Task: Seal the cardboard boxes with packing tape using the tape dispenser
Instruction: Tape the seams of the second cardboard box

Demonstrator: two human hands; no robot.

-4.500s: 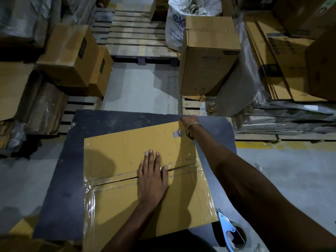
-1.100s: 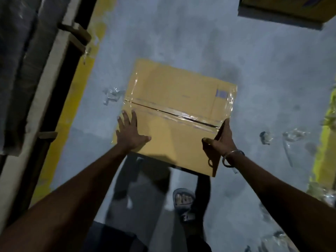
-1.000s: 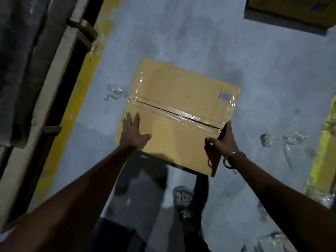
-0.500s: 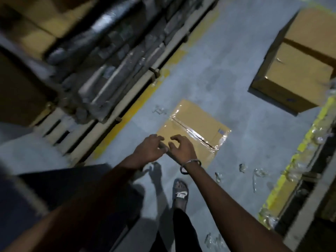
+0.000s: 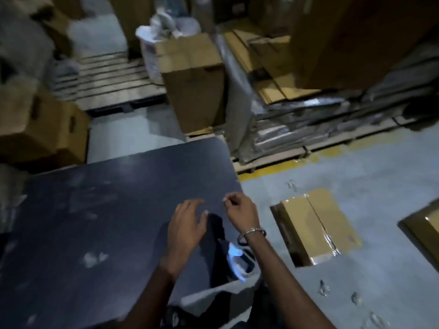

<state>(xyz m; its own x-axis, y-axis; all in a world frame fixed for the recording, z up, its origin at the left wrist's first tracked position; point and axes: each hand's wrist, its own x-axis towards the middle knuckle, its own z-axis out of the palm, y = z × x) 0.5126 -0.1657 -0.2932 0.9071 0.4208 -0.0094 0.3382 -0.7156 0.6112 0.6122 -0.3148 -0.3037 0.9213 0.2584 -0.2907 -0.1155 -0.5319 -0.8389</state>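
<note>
Head view first and only: both hands hover over the right part of the dark tabletop, and the picture is smeared with motion blur. Left hand is spread loose above the surface, fingers relaxed and slightly apart, holding nothing. Right hand, with a metal bangle at the wrist, hangs just beside the tabletop's right edge, fingers curled in; forefinger and thumb seem to meet at the tip, and whether they pinch some small scrap I cannot tell.

Down below the right wrist, near the tabletop's near right corner, sits the tape dispenser, a pale blue-white blur that neither hand touches.

Off the tabletop, on the grey floor to the right, lies the sealed cardboard box, glossy tape along its centre seam and down its near end. A second box pokes in at the right edge of the picture, well apart from the first. Scraps of clear tape dot the floor around them.

Beyond the tabletop's far edge: a tall brown carton, a white sack behind it, wooden pallets, and flattened cardboard stacked at far right.
</note>
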